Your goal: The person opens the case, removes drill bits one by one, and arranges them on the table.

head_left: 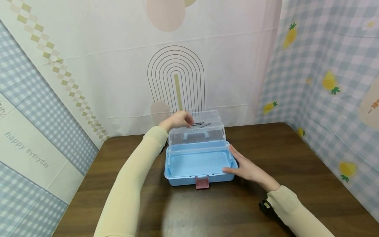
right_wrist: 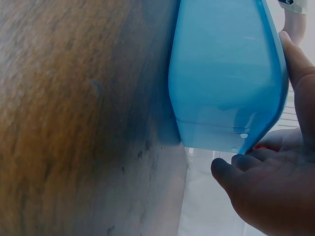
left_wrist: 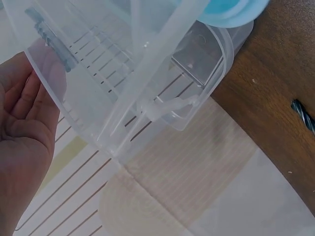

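A light blue plastic toolbox (head_left: 199, 163) stands open, with clear trays raised at its back. Several dark drill bits (head_left: 199, 124) lie together in the upper clear tray (head_left: 211, 116). My left hand (head_left: 179, 119) reaches into that tray, its fingertips at the bits' left ends; whether it pinches one is hidden. Through the tray wall, the left wrist view shows those fingers beside the bits. My right hand (head_left: 248, 168) grips the box's right end, thumb at the front rim and fingers farther back along the side. A red-brown latch (head_left: 202, 182) hangs at the front.
The toolbox rests on a dark wooden table (head_left: 281, 148). Another drill bit (left_wrist: 302, 114) lies on the wood in the left wrist view. Behind the table hangs a printed cloth (head_left: 124, 75), with blue checked cloth (head_left: 314, 59) on the right.
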`<state>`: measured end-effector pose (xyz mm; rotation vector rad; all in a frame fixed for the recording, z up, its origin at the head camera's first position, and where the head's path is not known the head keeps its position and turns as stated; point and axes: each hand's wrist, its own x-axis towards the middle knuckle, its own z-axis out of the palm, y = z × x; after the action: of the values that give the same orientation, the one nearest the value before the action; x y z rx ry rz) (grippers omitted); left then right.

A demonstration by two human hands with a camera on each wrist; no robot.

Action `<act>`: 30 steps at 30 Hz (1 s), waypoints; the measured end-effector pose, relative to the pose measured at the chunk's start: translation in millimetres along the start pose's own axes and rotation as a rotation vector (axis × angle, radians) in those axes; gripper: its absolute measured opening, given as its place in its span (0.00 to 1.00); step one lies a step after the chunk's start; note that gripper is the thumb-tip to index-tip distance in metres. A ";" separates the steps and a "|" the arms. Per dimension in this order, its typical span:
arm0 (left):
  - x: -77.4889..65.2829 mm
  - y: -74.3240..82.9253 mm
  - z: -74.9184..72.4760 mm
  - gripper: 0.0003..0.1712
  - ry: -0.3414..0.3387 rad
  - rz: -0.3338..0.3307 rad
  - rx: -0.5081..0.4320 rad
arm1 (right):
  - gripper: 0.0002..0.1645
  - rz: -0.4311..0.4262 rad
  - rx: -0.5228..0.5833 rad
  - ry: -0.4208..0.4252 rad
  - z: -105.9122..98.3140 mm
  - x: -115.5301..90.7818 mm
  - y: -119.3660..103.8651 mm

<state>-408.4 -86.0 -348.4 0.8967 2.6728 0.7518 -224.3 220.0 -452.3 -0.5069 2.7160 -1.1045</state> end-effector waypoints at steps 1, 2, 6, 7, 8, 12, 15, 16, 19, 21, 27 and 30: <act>-0.5 -0.1 0.2 0.10 -0.001 -0.004 0.000 | 0.66 0.001 0.000 0.000 0.0 -0.3 -0.2; -0.7 -0.8 0.6 0.10 -0.003 -0.005 0.001 | 0.66 -0.004 -0.002 -0.001 0.1 -0.3 -0.1; -2.8 -3.4 2.8 0.10 -0.006 -0.013 -0.008 | 0.65 -0.023 -0.009 -0.002 0.4 -0.9 -1.0; -3.2 -4.2 3.3 0.10 -0.004 -0.012 -0.008 | 0.64 -0.026 -0.007 -0.002 0.4 -1.1 -1.2; -3.3 -5.0 3.8 0.10 0.000 -0.009 -0.008 | 0.65 -0.026 -0.005 -0.001 0.4 -0.9 -1.0; -3.5 -7.1 5.9 0.10 0.021 -0.002 -0.027 | 0.65 -0.030 0.000 0.001 -0.1 -0.8 -0.5; -3.7 -9.3 8.5 0.10 0.036 -0.003 -0.057 | 0.65 -0.033 0.003 0.003 -0.3 -0.8 0.2; -3.8 -9.8 9.1 0.10 0.042 -0.002 -0.065 | 0.65 -0.031 0.004 0.005 -0.6 -0.6 0.4; -4.0 -10.8 11.0 0.09 0.056 0.000 -0.074 | 0.65 -0.031 0.002 0.006 -0.9 -0.8 0.7; -4.3 -10.8 12.0 0.09 0.061 0.002 -0.070 | 0.65 -0.028 0.003 0.004 -0.8 -1.3 0.8; -5.3 -10.3 13.1 0.08 0.057 0.003 -0.055 | 0.65 -0.029 0.002 0.001 -0.3 -2.4 0.3; -5.0 -9.0 10.8 0.08 0.044 0.014 -0.049 | 0.65 -0.027 0.000 0.000 -0.2 -2.1 0.5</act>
<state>-405.0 -91.0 -362.1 0.8984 2.6756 0.8465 -222.5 221.3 -452.4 -0.5446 2.7172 -1.1105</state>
